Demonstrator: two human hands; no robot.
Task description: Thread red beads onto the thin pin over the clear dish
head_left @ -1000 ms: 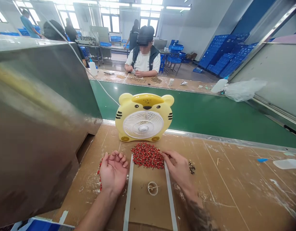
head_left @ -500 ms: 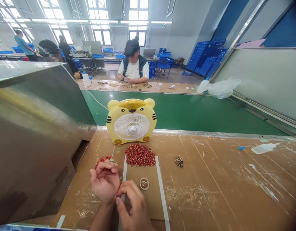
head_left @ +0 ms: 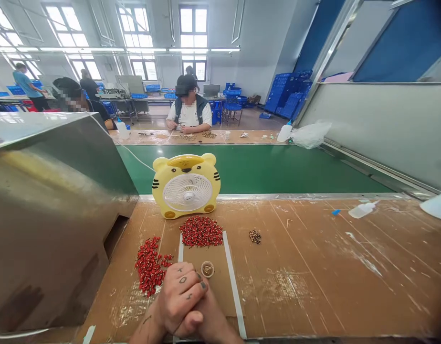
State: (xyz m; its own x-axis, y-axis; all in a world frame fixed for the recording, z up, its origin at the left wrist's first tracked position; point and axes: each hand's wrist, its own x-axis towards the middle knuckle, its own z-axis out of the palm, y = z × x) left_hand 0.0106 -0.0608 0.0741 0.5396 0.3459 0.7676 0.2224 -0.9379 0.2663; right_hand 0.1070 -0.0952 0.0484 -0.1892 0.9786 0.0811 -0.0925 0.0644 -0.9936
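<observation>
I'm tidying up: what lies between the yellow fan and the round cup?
A pile of small red pieces, then bare cardboard, in the head view.

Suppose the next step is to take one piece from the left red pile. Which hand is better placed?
Left, I judge. The left hand is close to the left red pile; the right hand is farther, and both are clasped together.

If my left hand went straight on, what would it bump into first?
The left hand is touching the right hand. Beyond that, probably the small round cup comes first; depth is unclear, so it might pass above.
</observation>
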